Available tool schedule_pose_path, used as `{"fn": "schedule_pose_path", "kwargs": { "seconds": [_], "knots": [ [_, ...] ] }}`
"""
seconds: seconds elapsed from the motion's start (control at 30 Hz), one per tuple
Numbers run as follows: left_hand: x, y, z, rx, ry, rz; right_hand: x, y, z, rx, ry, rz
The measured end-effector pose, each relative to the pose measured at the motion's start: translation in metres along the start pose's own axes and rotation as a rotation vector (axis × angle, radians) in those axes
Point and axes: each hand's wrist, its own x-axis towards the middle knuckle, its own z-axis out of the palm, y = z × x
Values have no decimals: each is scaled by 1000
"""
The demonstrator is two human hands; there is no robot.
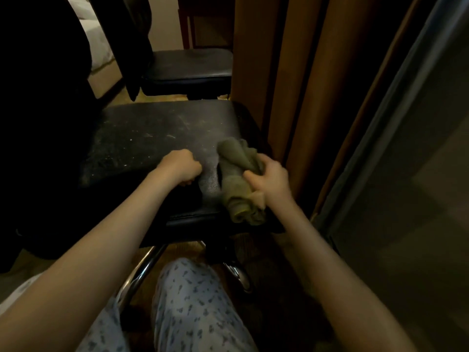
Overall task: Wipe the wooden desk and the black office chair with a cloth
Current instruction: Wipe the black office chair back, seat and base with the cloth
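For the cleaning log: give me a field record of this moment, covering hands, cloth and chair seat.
surface: black padded office chair seat, flecked with pale specks and streaks
right hand: grips a crumpled olive-green cloth lying on that seat
left hand: fingers curled in a fist, resting on the seat
behind: a second black padded seat
right side: brown curtain folds

Finding: nothing legible in your view. The black chair seat (157, 138), the green cloth (238, 174) and the patterned trousers (193, 308) show no text, label, brand, number or sign that you could read. The small dark marks on the trousers are too blurred to tell whether they are characters.
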Motion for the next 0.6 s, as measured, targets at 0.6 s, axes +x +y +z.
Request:
{"fn": "schedule_pose_path", "kwargs": {
  "seconds": [0.6],
  "knots": [
    [1, -4, -15, -91, -10, -32, 37, -24, -33, 53, 109, 97]
  ]
}}
